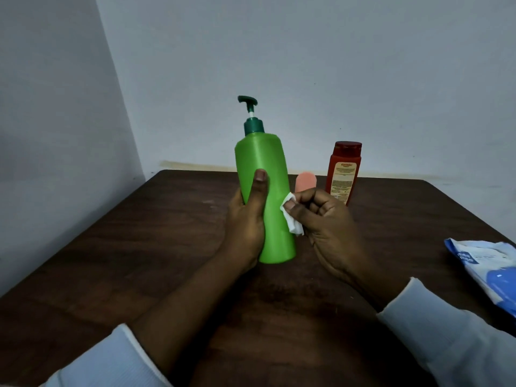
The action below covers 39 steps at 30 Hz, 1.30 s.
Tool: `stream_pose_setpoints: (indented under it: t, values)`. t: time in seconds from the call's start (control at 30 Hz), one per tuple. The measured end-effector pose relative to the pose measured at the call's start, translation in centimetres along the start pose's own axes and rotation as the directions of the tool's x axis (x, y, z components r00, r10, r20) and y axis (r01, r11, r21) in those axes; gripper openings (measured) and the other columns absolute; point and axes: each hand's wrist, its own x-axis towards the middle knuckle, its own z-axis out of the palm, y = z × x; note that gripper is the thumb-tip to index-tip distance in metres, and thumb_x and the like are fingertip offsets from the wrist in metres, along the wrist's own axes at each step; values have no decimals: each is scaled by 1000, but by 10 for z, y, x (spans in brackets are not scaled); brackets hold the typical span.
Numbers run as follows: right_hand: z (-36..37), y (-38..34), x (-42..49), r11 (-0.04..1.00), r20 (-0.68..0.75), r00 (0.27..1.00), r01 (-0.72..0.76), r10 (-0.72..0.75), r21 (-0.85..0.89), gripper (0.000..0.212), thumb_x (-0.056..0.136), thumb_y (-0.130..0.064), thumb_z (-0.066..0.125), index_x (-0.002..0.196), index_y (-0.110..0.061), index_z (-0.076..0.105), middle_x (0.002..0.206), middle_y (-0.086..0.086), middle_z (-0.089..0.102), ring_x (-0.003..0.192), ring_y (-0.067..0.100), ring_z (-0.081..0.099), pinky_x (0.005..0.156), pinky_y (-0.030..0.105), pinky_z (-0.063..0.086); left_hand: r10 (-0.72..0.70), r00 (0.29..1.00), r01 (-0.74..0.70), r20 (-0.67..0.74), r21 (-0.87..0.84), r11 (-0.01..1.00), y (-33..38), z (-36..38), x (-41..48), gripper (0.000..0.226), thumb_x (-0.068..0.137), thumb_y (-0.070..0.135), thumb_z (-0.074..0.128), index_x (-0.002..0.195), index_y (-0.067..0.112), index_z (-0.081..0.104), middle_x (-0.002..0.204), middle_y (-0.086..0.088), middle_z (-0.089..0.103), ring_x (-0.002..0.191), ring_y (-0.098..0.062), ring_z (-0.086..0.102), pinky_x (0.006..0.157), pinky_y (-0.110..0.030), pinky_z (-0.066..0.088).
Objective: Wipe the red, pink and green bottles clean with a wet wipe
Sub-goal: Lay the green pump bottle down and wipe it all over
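Note:
A tall green bottle [270, 174] with a dark green pump top is in the middle of the view, tilted slightly and lifted off the table. My left hand [247, 219] grips its lower body from the left, thumb up the front. My right hand [324, 219] pinches a crumpled white wet wipe [291, 216] against the bottle's right side. Behind them a red bottle [343, 171] with a printed label stands upright on the table. Only the top of a pink bottle [305, 182] shows, between the green bottle and my right hand.
The dark wooden table [139, 247] runs to a pale wall at the back and the left. A blue and white wet-wipe pack [485, 272] lies at the table's right edge.

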Motion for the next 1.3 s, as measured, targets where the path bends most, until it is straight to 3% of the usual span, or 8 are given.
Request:
stream_pose_setpoints:
  t: [0.27,0.4,0.53,0.67,0.8,1.0,1.2,1.3]
  values:
    - [-4,9,-4,984,142,976,-173,165,42,6,75,-11,73,81,-11,72,79,4,71,72,11,65,65,22,54,-44,997,38,-56,-98,994,4,-10,14,64,87,66,61,118,11,70,91,-10,73,79,-25,70,71,-38,57]
    - [-21,4,1,916,305,890,-386,338,110,12,69,-9,82,75,-12,72,90,14,64,83,22,62,74,35,59,-180,984,178,9,-175,968,3,-11,14,76,89,76,51,115,7,68,85,-8,70,69,-20,67,64,-33,55]
    - [-48,-18,7,895,351,832,-443,430,-47,16,72,-3,75,86,-4,67,86,13,65,75,16,65,67,22,56,-348,928,373,136,-298,878,1,-6,8,63,96,70,45,101,11,68,74,-6,70,61,-19,68,60,-32,59]
    - [-63,-12,29,978,-114,973,-193,202,83,8,88,-1,65,94,-6,65,95,10,72,83,16,71,68,27,59,-462,846,530,267,-321,785,-5,1,-2,87,91,75,44,126,-2,64,107,-22,73,87,-35,73,85,-49,59]
    - [-75,-11,36,991,-400,911,56,-100,-120,12,93,-4,65,95,-16,63,89,0,73,83,12,71,70,27,55,-536,731,664,422,-260,701,-16,5,-6,91,97,74,30,146,0,52,127,-26,65,97,-37,70,87,-44,59]
    - [-59,-16,19,549,67,866,372,-495,-749,15,97,-8,59,110,-14,64,102,-4,69,91,11,66,77,34,54,-548,693,666,468,-126,735,-21,7,-7,80,98,70,34,129,6,69,111,-26,70,89,-37,71,86,-46,59]
    - [-45,-8,10,449,250,836,486,-488,-750,31,94,-11,62,121,-22,71,113,-28,46,96,15,58,78,38,57,-455,766,574,455,-165,802,-23,8,-6,91,94,81,23,130,10,68,114,-20,70,94,-34,69,96,-51,53]
    - [-35,-14,5,339,392,781,581,-486,-740,35,90,-1,66,120,-17,72,124,-20,60,100,22,57,85,41,53,-429,800,545,419,-209,812,-21,6,-3,92,91,83,24,133,14,68,119,-20,69,98,-33,68,96,-47,52]
